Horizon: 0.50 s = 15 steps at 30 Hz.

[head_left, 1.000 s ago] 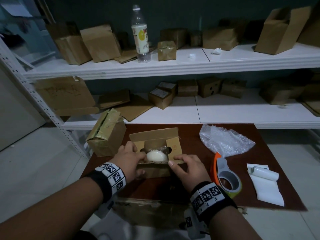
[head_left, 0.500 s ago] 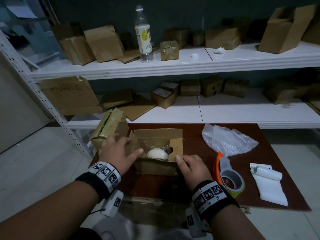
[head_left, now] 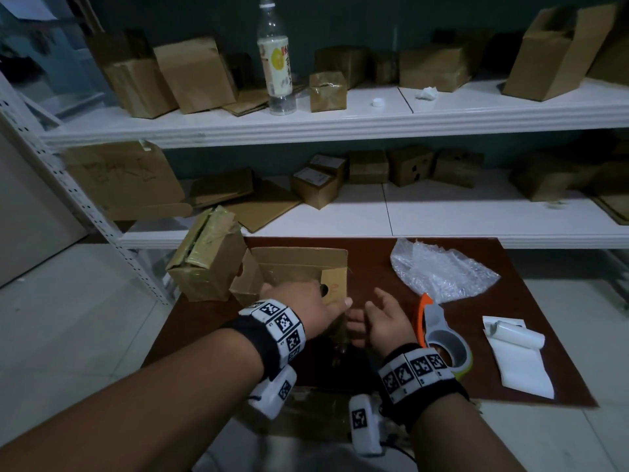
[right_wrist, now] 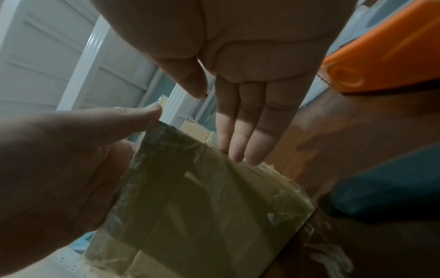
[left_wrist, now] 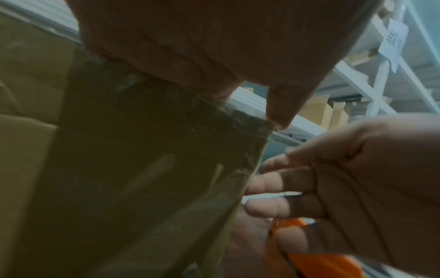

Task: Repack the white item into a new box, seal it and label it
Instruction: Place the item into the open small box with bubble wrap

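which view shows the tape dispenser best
The head view: the orange and grey tape dispenser shows whole with its tape roll, lying on the dark red board beside the right hand. The right wrist view catches only a blurred orange corner; the left wrist view only orange patches low in frame.

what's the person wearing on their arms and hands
Both forearms are bare, with no sleeves or gloves. Each wrist carries a black band faced with white tiles printed with black square markers, and a small white marker-tagged camera unit hangs beneath.
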{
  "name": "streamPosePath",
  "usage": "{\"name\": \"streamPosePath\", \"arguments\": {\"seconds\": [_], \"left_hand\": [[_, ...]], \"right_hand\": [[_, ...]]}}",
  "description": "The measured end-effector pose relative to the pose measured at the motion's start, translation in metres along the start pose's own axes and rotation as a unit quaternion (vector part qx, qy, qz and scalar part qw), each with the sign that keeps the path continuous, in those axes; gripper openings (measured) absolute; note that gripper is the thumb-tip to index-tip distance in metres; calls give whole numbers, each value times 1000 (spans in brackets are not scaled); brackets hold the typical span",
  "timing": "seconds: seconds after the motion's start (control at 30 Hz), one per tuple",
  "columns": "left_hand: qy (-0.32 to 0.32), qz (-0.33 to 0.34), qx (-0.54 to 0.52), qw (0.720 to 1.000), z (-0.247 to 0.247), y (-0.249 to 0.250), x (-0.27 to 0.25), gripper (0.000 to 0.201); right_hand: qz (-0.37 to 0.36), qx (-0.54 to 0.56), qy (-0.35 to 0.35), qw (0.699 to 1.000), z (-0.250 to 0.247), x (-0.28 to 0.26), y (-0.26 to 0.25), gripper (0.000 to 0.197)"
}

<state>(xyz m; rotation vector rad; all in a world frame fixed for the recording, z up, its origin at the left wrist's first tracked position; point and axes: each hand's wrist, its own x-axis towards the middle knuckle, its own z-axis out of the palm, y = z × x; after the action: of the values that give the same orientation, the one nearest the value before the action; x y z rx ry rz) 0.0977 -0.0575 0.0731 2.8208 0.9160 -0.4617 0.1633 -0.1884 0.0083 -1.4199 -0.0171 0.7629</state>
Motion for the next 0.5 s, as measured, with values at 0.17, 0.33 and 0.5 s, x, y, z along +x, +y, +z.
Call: {"name": "streamPosePath", "arguments": {"seconds": [0.17,0.33,0.5], "left_hand": [[6,4,-80,997,-3,-2,6,70],[77,24,-266,961,8,-11,2,64],[117,109,-141,977,15,-3,-9,47]], "right_hand": [[32,-11,-11,999,-5,9,-1,59],[48,-4,-22,999,-4,18,6,63],[40,2,-11,999,-2,24,14,61]]}}
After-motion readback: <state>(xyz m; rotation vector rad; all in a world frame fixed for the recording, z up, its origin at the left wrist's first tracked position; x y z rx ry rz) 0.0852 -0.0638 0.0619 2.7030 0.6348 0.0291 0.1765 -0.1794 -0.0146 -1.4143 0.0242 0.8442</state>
